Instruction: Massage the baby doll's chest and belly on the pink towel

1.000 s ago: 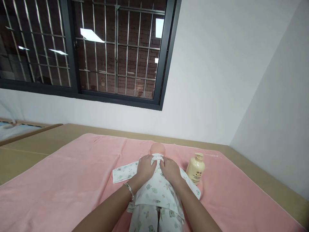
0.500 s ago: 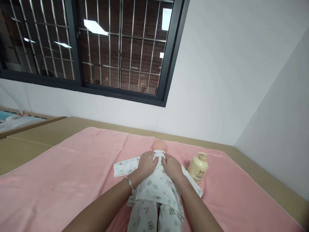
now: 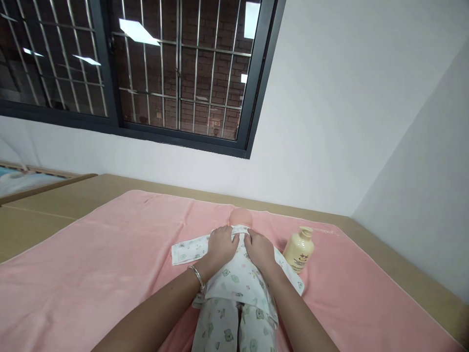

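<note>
A baby doll lies stretched out on a pink blanket (image 3: pixel 120 244), its bald head (image 3: pixel 241 216) pointing away from me. It wears a white long-sleeved top (image 3: pixel 240 279) printed with small bears, and matching trousers (image 3: pixel 220 325). Flat on the top's upper left side rests my left hand (image 3: pixel 222 244), with a silver bangle on its wrist. My right hand (image 3: pixel 261 250) lies on the opposite shoulder area. Both thumbs point inward, close below the collar, and neither hand grips anything I can see. The left sleeve (image 3: pixel 188 249) extends sideways; the right one slants down.
A pale yellow pump bottle (image 3: pixel 299 250) stands right of the doll, close to the right sleeve. Wooden surface (image 3: pixel 58 195) borders the blanket, against a white wall (image 3: pixel 322 122). A dark-framed barred window (image 3: pixel 176 73) is above. A wooden-edged bed or cot (image 3: pixel 47 188) shows at far left.
The whole view has shifted slightly, so everything sits a little higher in the picture. Both hands stay in the same places on the doll's top.
</note>
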Motion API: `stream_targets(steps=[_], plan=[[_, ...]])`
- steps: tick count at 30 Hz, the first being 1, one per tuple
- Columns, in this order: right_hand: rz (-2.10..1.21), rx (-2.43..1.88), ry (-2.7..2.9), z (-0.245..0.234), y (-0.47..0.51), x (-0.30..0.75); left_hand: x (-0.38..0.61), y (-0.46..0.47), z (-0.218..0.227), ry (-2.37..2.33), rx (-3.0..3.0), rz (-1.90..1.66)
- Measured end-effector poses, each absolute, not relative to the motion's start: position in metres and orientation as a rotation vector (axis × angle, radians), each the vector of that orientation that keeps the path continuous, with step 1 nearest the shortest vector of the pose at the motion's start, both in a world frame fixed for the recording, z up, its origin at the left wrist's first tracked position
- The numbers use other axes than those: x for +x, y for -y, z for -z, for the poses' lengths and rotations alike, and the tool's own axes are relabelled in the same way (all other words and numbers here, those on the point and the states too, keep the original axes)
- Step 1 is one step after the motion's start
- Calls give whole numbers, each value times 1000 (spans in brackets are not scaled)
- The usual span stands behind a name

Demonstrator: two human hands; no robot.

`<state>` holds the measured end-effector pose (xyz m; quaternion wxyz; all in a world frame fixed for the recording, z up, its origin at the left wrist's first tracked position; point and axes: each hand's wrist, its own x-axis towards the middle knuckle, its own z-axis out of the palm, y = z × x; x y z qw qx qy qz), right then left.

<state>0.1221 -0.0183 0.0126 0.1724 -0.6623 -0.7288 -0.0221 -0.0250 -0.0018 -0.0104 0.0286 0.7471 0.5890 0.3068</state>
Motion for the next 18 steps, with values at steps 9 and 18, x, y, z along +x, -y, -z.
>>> stream_targets(steps=[9,18], plan=[[0,-1634,2127,-9,17,128,-26,-1,15,-1729,2331,-1060],[-8,-1726,2098,-9,14,129,-26,-4,15,-1664,2277,-1054]])
